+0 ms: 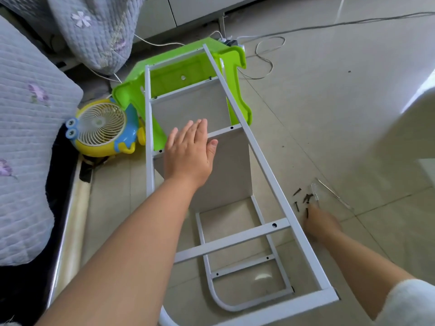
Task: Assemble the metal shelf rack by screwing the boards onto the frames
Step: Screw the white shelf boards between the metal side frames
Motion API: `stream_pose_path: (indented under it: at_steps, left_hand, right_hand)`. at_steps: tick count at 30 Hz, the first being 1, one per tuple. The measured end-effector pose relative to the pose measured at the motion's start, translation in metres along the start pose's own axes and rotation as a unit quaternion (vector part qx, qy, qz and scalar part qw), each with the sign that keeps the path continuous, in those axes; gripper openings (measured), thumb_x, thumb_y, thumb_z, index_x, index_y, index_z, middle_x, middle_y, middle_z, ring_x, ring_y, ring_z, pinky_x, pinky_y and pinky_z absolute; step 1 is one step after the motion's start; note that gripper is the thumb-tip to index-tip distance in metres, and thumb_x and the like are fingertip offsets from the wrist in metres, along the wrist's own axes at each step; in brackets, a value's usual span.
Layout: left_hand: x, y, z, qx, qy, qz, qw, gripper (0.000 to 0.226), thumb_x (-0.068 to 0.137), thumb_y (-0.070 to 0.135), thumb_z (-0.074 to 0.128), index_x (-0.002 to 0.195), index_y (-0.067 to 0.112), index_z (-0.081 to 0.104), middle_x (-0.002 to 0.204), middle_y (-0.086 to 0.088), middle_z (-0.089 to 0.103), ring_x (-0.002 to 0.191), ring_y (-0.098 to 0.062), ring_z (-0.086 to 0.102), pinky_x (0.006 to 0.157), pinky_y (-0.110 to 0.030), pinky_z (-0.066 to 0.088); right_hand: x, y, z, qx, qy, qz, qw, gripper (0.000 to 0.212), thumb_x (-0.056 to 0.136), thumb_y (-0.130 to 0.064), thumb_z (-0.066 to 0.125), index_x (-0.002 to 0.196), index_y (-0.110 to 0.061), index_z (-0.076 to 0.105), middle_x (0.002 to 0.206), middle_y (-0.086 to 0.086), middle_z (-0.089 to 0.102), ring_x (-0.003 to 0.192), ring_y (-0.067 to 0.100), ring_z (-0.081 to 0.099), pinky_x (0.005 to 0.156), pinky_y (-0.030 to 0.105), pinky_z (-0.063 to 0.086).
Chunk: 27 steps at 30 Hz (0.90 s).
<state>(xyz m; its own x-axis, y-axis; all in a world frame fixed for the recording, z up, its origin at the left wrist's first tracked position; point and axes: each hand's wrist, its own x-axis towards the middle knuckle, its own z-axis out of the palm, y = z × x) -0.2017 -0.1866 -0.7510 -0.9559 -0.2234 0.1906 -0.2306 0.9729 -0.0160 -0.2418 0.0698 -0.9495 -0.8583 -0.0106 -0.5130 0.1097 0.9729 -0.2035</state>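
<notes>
The white painted metal shelf rack frame (263,165) lies on its side on the glossy tiled floor (341,102), pale matte boards (226,165) standing between its square tubes. The left hand (188,156) presses flat, fingers straight, on a board's top edge. The right hand (321,223) is blurred at the small dark screws (303,201); its grip cannot be told. She should probably steady the board until the screw bites.

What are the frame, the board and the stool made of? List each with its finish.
Frame: looks like painted metal tube, white, thin straight bars with screw holes.
Board: probably laminated wood panel, matte beige, flat with a thin pale edge; hard to confirm.
Stool: moulded plastic, glossy bright green with rounded, ribbed edges.
</notes>
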Motion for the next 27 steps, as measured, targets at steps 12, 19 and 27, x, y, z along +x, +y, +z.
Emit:
stream_pose_path:
  at_steps: [12, 19, 27]
  left_hand:
    - [0.004, 0.000, -0.001, 0.017, -0.017, -0.008, 1.000, 0.072, 0.083, 0.041, 0.006, 0.147, 0.012, 0.021, 0.152, -0.004, 0.027, 0.143, -0.017, 0.017, 0.114, -0.033, 0.003]
    - [0.002, 0.000, 0.000, 0.023, -0.011, -0.009, 1.000, 0.072, 0.083, 0.041, 0.008, 0.147, 0.011, 0.021, 0.152, -0.005, 0.029, 0.143, -0.018, 0.018, 0.114, -0.034, 0.003]
    - [0.002, 0.000, 0.001, 0.008, 0.009, -0.014, 1.000, 0.069, 0.085, 0.038, 0.012, 0.146, 0.008, 0.025, 0.149, -0.010, 0.033, 0.142, -0.021, 0.021, 0.114, -0.035, 0.003]
  right_hand:
    - [-0.002, -0.001, -0.003, -0.019, -0.009, 0.009, 1.000, 0.026, 0.087, -0.001, 0.037, 0.106, -0.002, 0.054, 0.114, 0.018, 0.058, 0.103, 0.031, 0.056, 0.081, 0.028, 0.045]
    - [-0.008, -0.003, -0.021, -0.028, 0.010, 0.001, 1.000, 0.017, 0.085, -0.002, 0.044, 0.098, -0.007, 0.053, 0.102, 0.015, 0.057, 0.088, 0.029, 0.053, 0.070, 0.026, 0.040]
    - [-0.005, -0.072, -0.075, 0.235, 0.153, -0.097, 0.955, 0.010, 0.082, -0.007, 0.049, 0.086, 0.000, 0.056, 0.088, 0.022, 0.062, 0.079, 0.034, 0.058, 0.065, 0.030, 0.041]
